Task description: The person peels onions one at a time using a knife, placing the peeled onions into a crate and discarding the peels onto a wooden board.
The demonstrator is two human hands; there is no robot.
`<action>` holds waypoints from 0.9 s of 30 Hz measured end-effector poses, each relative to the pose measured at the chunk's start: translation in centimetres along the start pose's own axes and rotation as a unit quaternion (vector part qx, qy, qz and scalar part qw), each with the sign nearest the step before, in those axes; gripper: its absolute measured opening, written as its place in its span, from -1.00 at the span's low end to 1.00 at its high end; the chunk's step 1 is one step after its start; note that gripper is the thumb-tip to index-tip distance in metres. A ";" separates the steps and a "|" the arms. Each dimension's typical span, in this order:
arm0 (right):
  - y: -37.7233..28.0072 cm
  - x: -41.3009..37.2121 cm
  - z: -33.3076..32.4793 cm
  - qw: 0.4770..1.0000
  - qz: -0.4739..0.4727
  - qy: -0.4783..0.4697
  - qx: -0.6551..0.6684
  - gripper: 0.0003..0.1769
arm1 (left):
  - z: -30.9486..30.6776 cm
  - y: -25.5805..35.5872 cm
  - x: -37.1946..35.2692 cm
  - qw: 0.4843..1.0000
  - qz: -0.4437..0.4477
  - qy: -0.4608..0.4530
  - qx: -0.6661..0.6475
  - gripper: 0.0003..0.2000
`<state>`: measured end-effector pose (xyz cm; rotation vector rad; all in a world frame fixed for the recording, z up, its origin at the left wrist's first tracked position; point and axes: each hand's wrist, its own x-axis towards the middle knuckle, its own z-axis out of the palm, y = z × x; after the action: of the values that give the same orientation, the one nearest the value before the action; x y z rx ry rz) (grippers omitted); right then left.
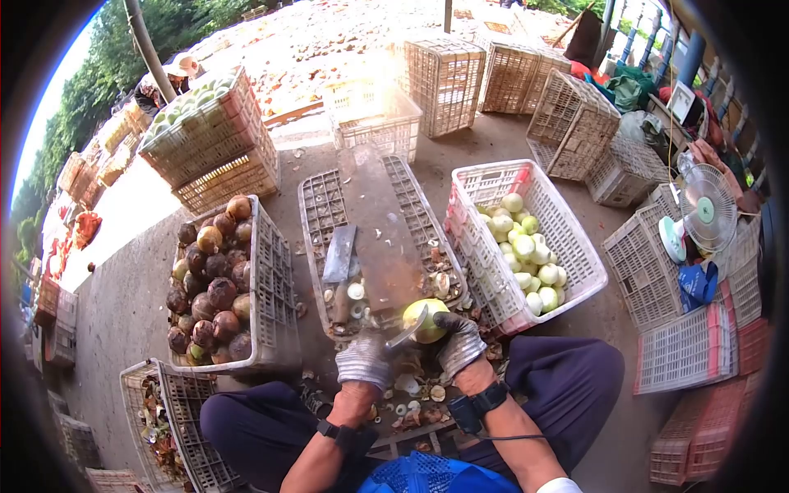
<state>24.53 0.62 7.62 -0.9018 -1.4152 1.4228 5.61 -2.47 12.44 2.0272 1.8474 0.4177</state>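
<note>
My left hand [364, 359], in a grey glove, is closed round the handle of a small curved knife [408, 329]. The blade lies against a yellow-green fruit [426, 320]. My right hand [462, 343], in a grey and black glove, grips the right side of that fruit. Both hands are over the near end of a worn board [374, 222], which rests on an upturned crate [320, 197]. A cleaver [339, 253] lies to the board's left. White slices and peel scraps are scattered around the board.
Dark brown-skinned fruits [222, 294] fill a crate at the left. Pale peeled fruits [526, 246] sit in a white crate [588, 275] at the right. A scrap crate [136, 411] stands at lower left. Stacked crates and a fan [707, 209] are farther right. A person [156, 92] is at upper left.
</note>
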 end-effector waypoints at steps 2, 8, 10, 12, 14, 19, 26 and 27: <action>1.6 0.1 -0.1 0.932 0.115 0.066 0.336 -0.46 | -1.9 0.9 1.0 0.995 -0.050 -0.090 0.005 -0.57; 2.2 0.0 -0.3 0.984 -0.046 -0.027 -0.168 -0.46 | -4.2 2.3 1.1 0.991 -0.018 -0.130 0.012 -0.80; 2.1 -0.1 -0.4 0.998 -0.001 -0.015 -0.063 -0.46 | -4.3 2.4 1.4 0.987 -0.034 -0.159 0.012 -0.80; 2.1 -0.5 -0.2 0.990 0.066 0.011 0.122 -0.45 | -4.0 2.1 1.6 0.984 -0.076 -0.164 -0.007 -0.80; 2.2 -0.6 -0.3 0.975 0.094 0.024 0.200 -0.44 | -5.0 2.6 1.7 0.982 -0.034 -0.187 0.008 -0.80; 1.1 -0.4 -0.2 0.976 0.107 0.017 0.187 -0.39 | -7.1 3.4 1.6 0.965 -0.054 -0.251 -0.060 -0.81; -0.6 -0.6 -0.3 0.969 0.115 0.022 0.218 -0.33 | -3.3 -0.3 1.4 0.975 0.038 -0.188 -0.108 -0.70; -0.7 -0.5 -0.2 0.956 0.128 0.026 0.264 -0.33 | -3.4 -0.3 1.4 0.972 0.038 -0.209 -0.100 -0.69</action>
<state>24.93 0.20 8.30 -0.7788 -0.8267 1.8391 3.93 -0.79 15.23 1.8792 1.4193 0.1696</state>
